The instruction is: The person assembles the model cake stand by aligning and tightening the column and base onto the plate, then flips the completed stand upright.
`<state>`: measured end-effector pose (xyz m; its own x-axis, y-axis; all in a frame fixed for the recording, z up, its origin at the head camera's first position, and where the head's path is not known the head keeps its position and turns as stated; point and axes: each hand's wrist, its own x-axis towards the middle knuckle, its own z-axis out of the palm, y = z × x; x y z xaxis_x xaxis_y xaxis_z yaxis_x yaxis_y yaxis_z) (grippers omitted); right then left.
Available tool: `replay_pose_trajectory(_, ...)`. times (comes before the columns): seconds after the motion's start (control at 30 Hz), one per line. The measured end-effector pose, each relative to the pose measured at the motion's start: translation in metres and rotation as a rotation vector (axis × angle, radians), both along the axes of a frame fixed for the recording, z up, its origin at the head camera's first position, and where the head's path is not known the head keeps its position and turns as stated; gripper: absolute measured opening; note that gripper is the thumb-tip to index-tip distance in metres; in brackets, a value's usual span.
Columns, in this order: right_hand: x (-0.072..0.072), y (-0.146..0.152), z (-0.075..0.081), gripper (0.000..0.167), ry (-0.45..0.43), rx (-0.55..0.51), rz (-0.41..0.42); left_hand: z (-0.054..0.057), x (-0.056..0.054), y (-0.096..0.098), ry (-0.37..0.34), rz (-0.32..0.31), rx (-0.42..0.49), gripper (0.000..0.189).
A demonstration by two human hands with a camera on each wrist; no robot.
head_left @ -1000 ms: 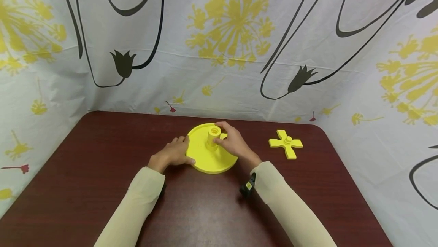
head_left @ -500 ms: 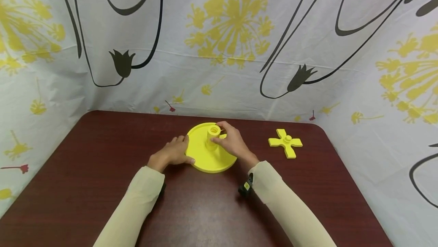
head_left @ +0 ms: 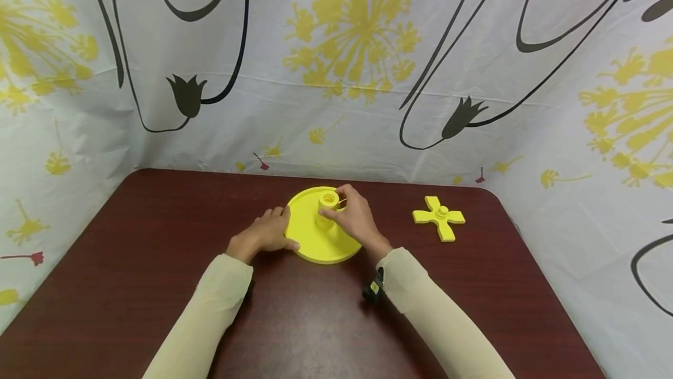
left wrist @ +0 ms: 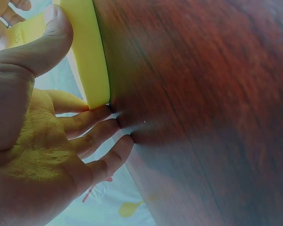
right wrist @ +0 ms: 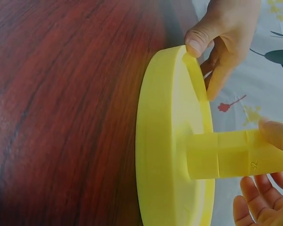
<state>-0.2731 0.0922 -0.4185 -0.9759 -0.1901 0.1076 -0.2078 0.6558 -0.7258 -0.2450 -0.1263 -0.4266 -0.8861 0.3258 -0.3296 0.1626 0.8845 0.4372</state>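
A round yellow plate-like base (head_left: 310, 244) with a low raised rim lies on the dark red-brown table. From its middle rises an upright yellow hollow cylinder (head_left: 326, 219), made of stacked sections and marked 32 in the right wrist view. My left hand (head_left: 268, 232) holds the base at its left edge, thumb on the rim and fingers spread round the side, the lower fingertips on the table. With thumb and fingers my right hand (head_left: 355, 215) grips the top of the cylinder; the far fingers are partly hidden behind it.
A yellow four-armed cross piece (head_left: 439, 218) with a small round knob in its centre lies on the table (head_left: 294, 320) to the right. Behind the table hangs a white sheet (head_left: 236, 151) printed with flowers.
My right hand has turned a little around the cylinder's top, its thumb and wrist shifting left. The left hand and the base keep their place.
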Motion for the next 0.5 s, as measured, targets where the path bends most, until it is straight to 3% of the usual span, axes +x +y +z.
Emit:
replay_pose_trajectory(0.2, 0.0018, 0.0015, 0.0013, 0.055, -0.009, 0.01, -0.009, -0.0003, 0.0, 0.0003, 0.008, -0.004, 0.002, 0.101)
replay_pose_trajectory(0.37, -0.0005, 0.0054, 0.0032, 0.065, -0.013, -0.013, 0.087, 0.0004, 0.0002, 0.0007, 0.005, 0.002, 0.003, 0.101)
replay_pose_trajectory(0.5, -0.0029, 0.0076, 0.0044, 0.059, 0.005, -0.026, 0.158, 0.0007, -0.0001, 0.0005, 0.0, 0.007, 0.0, 0.101)
